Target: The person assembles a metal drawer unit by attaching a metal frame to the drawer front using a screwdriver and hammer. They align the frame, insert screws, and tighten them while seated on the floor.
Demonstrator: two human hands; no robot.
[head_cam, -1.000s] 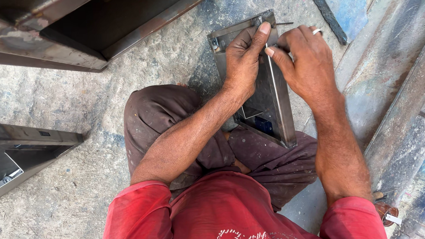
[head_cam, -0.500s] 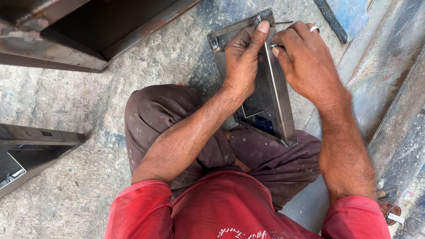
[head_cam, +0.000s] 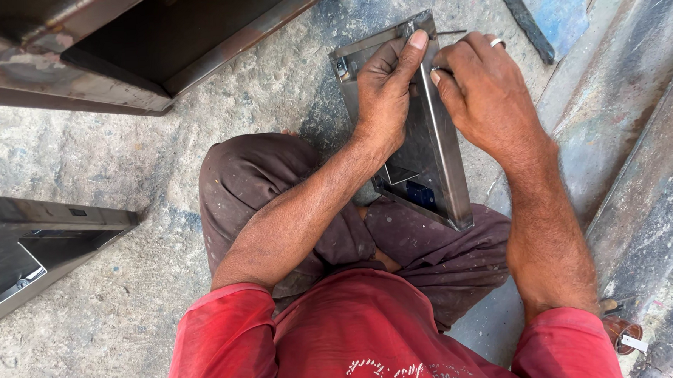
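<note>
Person squats on a rough concrete floor (head_cam: pixel 162 181), seen from above; a shallow sheet-metal tray (head_cam: pixel 418 155) stands tilted between the knees, far end on the floor, near end over the lap; tray is grey steel, rectangular, with folded-up rims and a smooth, slightly shiny face; inside it near the lower end sits a small dark blue block (head_cam: pixel 421 195), with a lighter square patch just beside it; nothing else visible in the tray.

Left hand (head_cam: pixel 384 96) is wrapped over the tray's upper part, fingers curled on the face, index finger stretched up to the top rim; it holds the tray steady; right hand (head_cam: pixel 483 92) is closed narrow, thumb and fingertips pinched at the tray's right rim near the top; a thin metal rod (head_cam: pixel 451 33) pokes out just above it; cannot tell if the fingers actually grip it; a ring (head_cam: pixel 498 43) sits on one finger.

Upper left: a large open metal box (head_cam: pixel 156 46), dark inside, rusty mottled rim, angular folded edges; its contents are not readable; left edge: another folded sheet-metal piece (head_cam: pixel 44 239), grey, shiny inner face, lying flat; top right: a dark flat bar (head_cam: pixel 524 11) on a blue-painted patch; right: long dull metal beams (head_cam: pixel 646 168) running diagonally, scuffed.

Person wears a red shirt (head_cam: pixel 358 339) and brown stained trousers (head_cam: pixel 276 184).
</note>
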